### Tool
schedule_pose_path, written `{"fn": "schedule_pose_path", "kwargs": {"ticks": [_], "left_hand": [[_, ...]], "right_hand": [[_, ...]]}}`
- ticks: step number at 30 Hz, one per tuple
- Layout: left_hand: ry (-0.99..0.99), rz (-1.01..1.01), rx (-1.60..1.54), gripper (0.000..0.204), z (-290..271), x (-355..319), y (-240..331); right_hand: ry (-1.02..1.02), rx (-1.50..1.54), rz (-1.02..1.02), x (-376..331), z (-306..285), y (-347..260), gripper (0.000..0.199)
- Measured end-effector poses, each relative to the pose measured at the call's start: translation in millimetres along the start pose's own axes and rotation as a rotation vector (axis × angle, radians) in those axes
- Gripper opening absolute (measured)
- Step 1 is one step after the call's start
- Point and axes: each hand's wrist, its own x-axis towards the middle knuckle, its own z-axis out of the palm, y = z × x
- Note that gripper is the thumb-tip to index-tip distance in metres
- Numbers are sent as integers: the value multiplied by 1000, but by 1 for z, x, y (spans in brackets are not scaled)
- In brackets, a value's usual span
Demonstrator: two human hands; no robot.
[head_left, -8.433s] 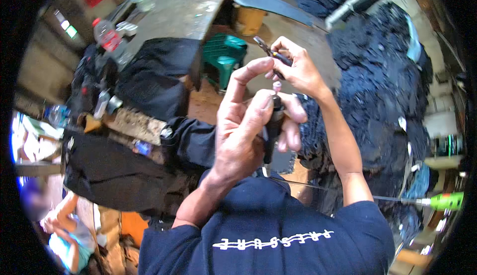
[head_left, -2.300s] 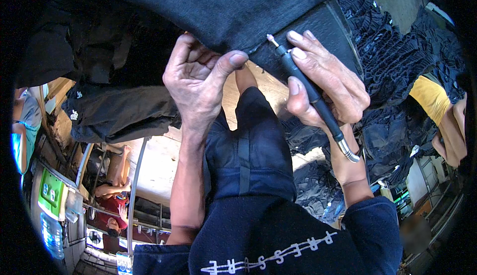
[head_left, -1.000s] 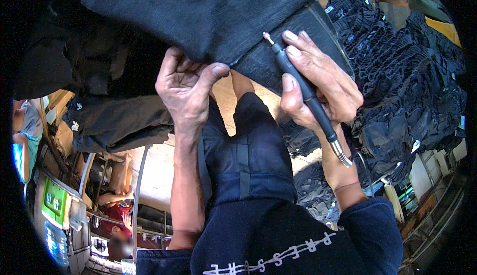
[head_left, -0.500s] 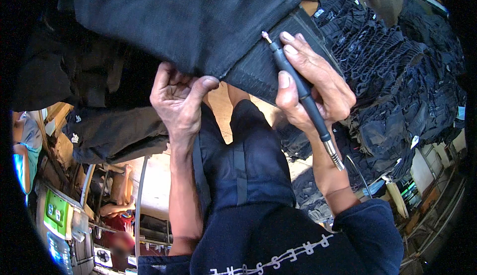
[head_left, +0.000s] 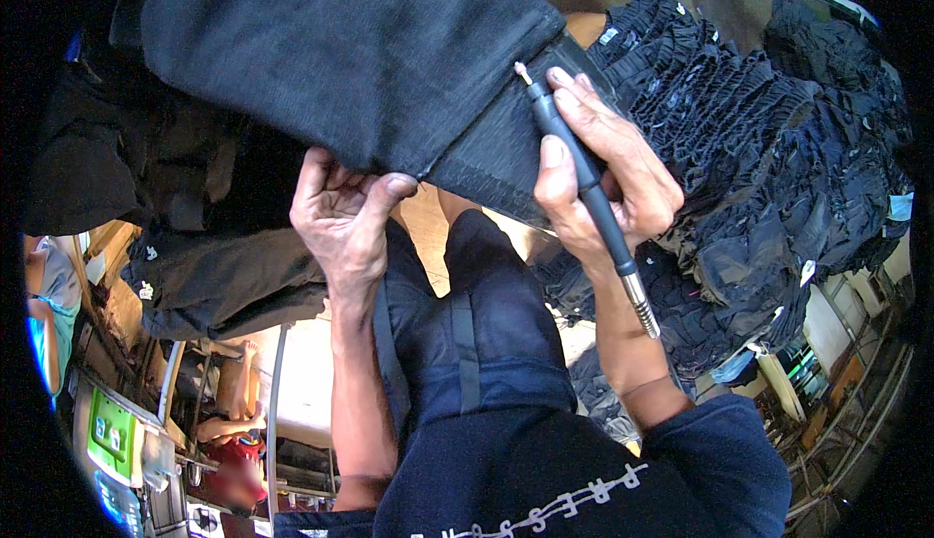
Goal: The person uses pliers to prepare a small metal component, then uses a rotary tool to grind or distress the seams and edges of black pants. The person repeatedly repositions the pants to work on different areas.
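Dark denim-like cloth (head_left: 341,61), shaped like a trouser leg, is drawn over a flat black board (head_left: 496,163) whose end sticks out past the cloth's edge. My left hand (head_left: 345,207) pinches the lower corner of that edge between thumb and fingers. In my right hand (head_left: 618,173) is a black pen-shaped rotary grinder (head_left: 605,219), gripped between thumb and fingers. Its small pinkish tip (head_left: 521,69) points up and left, close to the cloth's edge; I cannot tell whether it touches. A ribbed metal end (head_left: 639,306) hangs over my right forearm.
A big heap of dark gathered garments (head_left: 720,149) lies to the right. More dark folded cloth (head_left: 229,280) sits at the left. At lower left are a seated person in red (head_left: 238,470), a green-and-white container (head_left: 114,431) and metal rails; another person's arm shows at the far left.
The cloth, the board and both hands appear slightly lower and further left in the picture. The grip on the cloth and on the grinder stays the same.
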Motion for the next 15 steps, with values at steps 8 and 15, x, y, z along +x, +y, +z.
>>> {"fn": "schedule_pose_path", "kwargs": {"ticks": [8, 15], "left_hand": [[7, 15, 18, 53, -1, 0, -3], [5, 15, 3, 51, 0, -1, -3]], "right_hand": [[32, -32, 40, 2, 0, 3, 30], [16, 7, 6, 0, 0, 2, 30]]}}
